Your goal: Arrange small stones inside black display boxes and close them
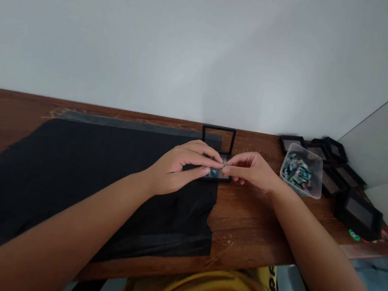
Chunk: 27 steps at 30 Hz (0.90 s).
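A black hinged frame (pixel 233 144) stands opened at the right edge of a black cloth, its upper half upright and its lower half flat beneath my hands. My left hand (pixel 185 166) reaches over the lower half from the left, its fingers extended and spread from the thumb, the fingertips meeting those of the other hand. With thumb and index finger pinched, my right hand (pixel 251 169) holds a tiny item at the frame's right side; the item is too small to name. Something small and dark greenish shows in the lower half under the fingers.
A clear plastic tub (pixel 316 178) of small green wrapped pieces stands on the right. Several black frames (pixel 359 211) lie around and behind it. The black cloth (pixel 96 165) covers the left of the wooden table (pixel 248 221). A white wall rises behind.
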{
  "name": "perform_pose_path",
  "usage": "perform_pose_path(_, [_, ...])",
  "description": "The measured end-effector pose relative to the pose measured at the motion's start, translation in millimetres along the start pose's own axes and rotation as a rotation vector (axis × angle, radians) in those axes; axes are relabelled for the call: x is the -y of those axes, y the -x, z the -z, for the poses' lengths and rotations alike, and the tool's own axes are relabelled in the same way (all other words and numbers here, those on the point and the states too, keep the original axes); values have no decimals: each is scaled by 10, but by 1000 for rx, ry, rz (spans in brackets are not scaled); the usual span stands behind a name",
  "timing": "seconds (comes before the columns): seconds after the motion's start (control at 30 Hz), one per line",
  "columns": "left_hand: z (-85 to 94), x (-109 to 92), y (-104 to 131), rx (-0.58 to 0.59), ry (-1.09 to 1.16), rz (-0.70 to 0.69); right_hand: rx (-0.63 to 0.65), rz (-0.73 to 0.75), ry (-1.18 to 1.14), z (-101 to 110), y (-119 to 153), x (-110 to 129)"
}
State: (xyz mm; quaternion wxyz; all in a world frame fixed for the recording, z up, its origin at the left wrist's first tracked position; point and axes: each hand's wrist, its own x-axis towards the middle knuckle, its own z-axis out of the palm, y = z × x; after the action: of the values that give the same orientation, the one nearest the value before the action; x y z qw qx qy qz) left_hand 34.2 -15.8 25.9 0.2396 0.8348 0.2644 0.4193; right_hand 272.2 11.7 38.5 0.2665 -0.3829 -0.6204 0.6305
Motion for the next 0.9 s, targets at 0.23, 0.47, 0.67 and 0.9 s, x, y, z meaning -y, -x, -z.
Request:
perform_pose_path(0.23, [11, 14, 12, 26, 6, 7, 47, 10, -18, 27, 17, 23])
perform_pose_path(0.47, [1, 32, 54, 39, -3, -8, 63, 45, -15, 39, 17, 3])
perform_pose_path(0.67, [-18, 7, 54, 40, -64, -52, 71, 68, -30, 61, 4, -14])
perform_pose_path(0.9, [-23, 6, 58, 77, -67, -121, 72, 60, -31, 73, 9, 18])
